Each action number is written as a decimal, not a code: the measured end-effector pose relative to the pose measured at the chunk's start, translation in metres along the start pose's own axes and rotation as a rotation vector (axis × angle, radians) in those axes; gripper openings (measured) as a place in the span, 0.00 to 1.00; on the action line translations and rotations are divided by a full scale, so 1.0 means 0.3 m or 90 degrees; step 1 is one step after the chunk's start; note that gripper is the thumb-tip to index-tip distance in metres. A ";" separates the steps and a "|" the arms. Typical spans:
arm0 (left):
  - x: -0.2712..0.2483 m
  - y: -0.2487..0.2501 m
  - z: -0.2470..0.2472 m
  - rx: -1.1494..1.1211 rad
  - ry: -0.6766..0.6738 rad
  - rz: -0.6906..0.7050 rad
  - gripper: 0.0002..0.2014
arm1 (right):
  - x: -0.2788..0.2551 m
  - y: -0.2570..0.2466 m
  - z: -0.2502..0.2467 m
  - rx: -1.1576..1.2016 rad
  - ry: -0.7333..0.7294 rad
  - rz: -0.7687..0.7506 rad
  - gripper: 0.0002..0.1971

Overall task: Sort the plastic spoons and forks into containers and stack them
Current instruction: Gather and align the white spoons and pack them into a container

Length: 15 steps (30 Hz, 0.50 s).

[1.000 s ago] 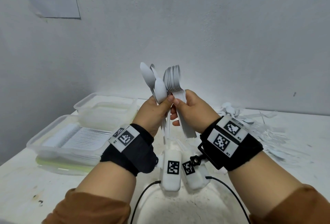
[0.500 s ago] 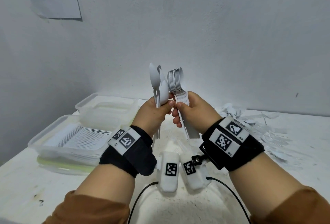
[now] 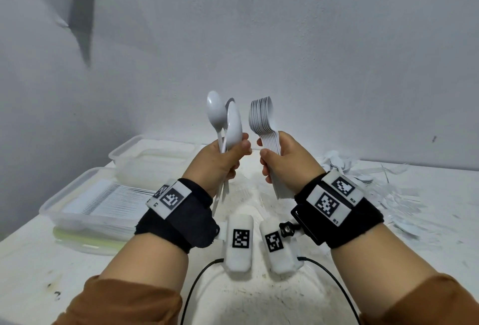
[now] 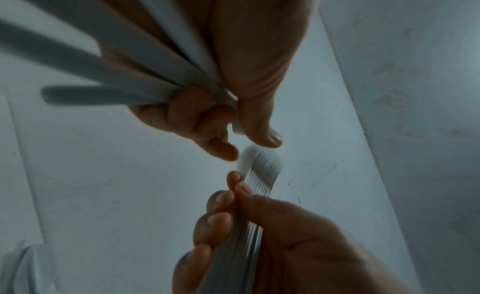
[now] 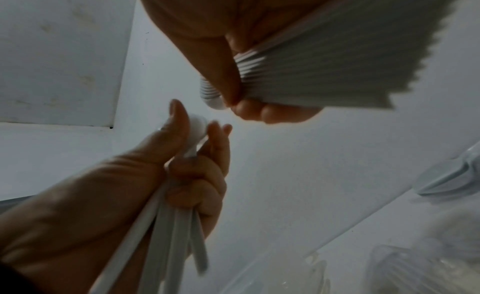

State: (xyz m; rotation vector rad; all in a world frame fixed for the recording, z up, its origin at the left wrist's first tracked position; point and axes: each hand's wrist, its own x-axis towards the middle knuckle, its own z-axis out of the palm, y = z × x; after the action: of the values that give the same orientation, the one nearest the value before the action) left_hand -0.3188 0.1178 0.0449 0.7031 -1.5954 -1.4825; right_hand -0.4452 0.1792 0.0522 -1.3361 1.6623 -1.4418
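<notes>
Right hand (image 5: 249,51) occupies the top of the frame, thumb and fingers clamped on a spoon stack (image 5: 324,72). The handles fan out toward the upper right with a stepped edge; the nested bowls (image 5: 210,94) show as a small rounded cluster just beyond the thumb tip. Left hand (image 5: 161,179) rises from the lower left, fingers curled round several loose spoons (image 5: 168,226), handles pointing down and splayed. One white bowl (image 5: 197,123) sits between its thumb and fingertips. The two hands are near but apart. At lower right stand pale, blurred shapes, possibly clear containers (image 5: 446,175). A white wall (image 5: 311,175) fills the background.
</notes>
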 end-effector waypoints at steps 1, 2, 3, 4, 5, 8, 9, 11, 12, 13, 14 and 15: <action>0.002 -0.003 -0.001 -0.020 0.004 -0.009 0.15 | 0.001 0.002 -0.002 0.006 0.003 0.001 0.06; 0.004 -0.006 0.001 -0.029 0.010 -0.012 0.25 | 0.000 0.002 -0.003 0.011 0.004 0.000 0.06; 0.007 -0.009 0.005 -0.029 0.014 -0.010 0.33 | -0.001 0.003 -0.004 0.013 0.003 0.000 0.06; 0.009 -0.013 0.007 -0.038 0.011 -0.007 0.40 | -0.002 0.003 -0.004 0.014 0.001 -0.001 0.06; 0.011 -0.017 0.008 -0.054 0.005 -0.004 0.44 | -0.004 0.003 -0.004 0.015 -0.001 -0.002 0.07; 0.011 -0.012 0.013 -0.085 0.002 -0.003 0.41 | -0.010 -0.001 -0.003 0.026 -0.007 -0.009 0.09; 0.011 -0.008 0.014 -0.085 0.003 -0.005 0.36 | -0.013 -0.004 -0.003 0.029 -0.007 -0.011 0.09; 0.009 0.001 0.019 -0.066 0.006 -0.008 0.31 | -0.018 -0.007 -0.004 0.033 -0.006 -0.016 0.08; 0.010 0.003 0.021 -0.053 0.006 -0.009 0.30 | -0.019 -0.008 -0.005 0.035 -0.006 -0.019 0.08; 0.013 0.002 0.021 -0.040 0.005 -0.010 0.27 | -0.022 -0.009 -0.005 0.040 -0.008 -0.023 0.08; 0.014 0.001 0.022 -0.025 0.004 -0.012 0.25 | -0.025 -0.011 -0.006 0.047 -0.010 -0.027 0.09; 0.016 0.001 0.022 -0.011 0.005 -0.013 0.23 | -0.029 -0.012 -0.006 0.054 -0.011 -0.031 0.09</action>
State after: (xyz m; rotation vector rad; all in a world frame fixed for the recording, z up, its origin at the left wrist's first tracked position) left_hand -0.3267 0.1172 0.0462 0.7157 -1.5722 -1.5048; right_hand -0.4425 0.1881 0.0545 -1.3471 1.5503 -1.5060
